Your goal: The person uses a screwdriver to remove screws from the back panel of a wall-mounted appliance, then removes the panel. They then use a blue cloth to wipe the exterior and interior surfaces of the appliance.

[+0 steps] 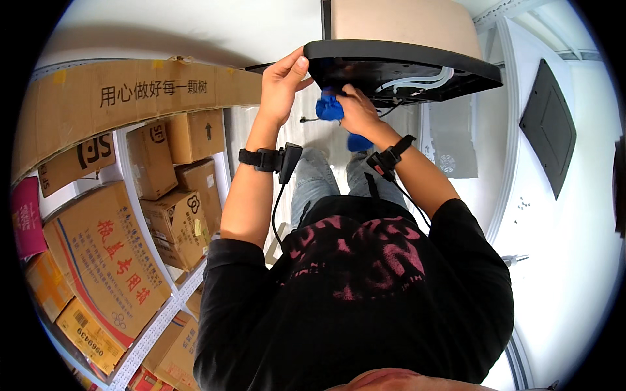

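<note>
A black open-bottomed housing (404, 55) with a beige upper body (404, 25) juts out at the top of the view. White tubes (424, 81) and dark wires show along its underside. My left hand (282, 85) is closed on the housing's left corner, thumb toward me, its other fingertips partly hidden. Just beneath the front, my right hand (358, 112) grips a bunched blue cloth (330, 107) against the underside. More blue material (358, 143) hangs below that wrist. A thin black cable (309, 120) with a small connector dangles beside the cloth.
Shelves on the left hold several cardboard boxes (104, 247), with a long cardboard strip (150, 91) above them. At the right, a black panel (551, 127) rests on a white surface (541, 247). Black bands with cords (264, 159) circle both my forearms. Grey floor (248, 140) shows below.
</note>
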`<action>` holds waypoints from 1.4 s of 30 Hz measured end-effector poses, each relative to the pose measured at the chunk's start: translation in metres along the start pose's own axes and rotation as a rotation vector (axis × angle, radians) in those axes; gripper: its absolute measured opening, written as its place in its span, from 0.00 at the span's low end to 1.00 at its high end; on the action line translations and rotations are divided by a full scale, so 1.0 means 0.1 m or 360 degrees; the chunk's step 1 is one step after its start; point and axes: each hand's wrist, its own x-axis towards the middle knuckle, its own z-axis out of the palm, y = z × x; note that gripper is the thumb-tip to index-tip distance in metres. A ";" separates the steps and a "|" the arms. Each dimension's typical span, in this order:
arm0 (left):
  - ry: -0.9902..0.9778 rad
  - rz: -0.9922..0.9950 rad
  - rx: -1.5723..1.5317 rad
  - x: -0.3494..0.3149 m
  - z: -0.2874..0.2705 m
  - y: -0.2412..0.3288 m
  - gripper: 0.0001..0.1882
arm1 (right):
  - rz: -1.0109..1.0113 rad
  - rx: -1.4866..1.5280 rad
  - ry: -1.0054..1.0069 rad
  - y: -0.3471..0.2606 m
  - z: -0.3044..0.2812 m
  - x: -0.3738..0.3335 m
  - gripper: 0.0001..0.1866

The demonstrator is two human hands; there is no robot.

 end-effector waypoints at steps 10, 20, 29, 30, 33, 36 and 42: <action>0.0011 0.0005 0.0036 -0.01 0.02 0.02 0.25 | 0.0016 -0.0174 0.0179 0.04 0.18 0.08 0.36; 0.0046 0.0036 0.0061 0.02 0.01 -0.03 0.24 | 0.0274 -0.0341 -0.0072 -0.12 0.18 0.20 0.28; 0.0059 0.0031 0.0045 -0.01 0.01 -0.03 0.25 | 0.0047 -0.0055 0.0099 0.09 0.33 -0.12 0.35; 0.0053 0.0036 0.0045 -0.01 0.01 -0.04 0.25 | 0.0111 -0.0005 0.0178 0.06 0.30 -0.12 0.36; 0.0060 0.0040 0.0042 -0.01 0.01 -0.07 0.25 | 0.0226 -0.0062 0.0322 0.00 0.45 0.01 0.36; 0.0026 0.0053 0.0036 0.00 0.01 -0.05 0.25 | 0.0303 -0.0076 0.0346 -0.04 0.55 0.04 0.37; 0.0014 0.0053 0.0062 -0.01 -0.02 -0.08 0.26 | 0.0592 -0.0138 0.0255 0.06 0.39 -0.15 0.42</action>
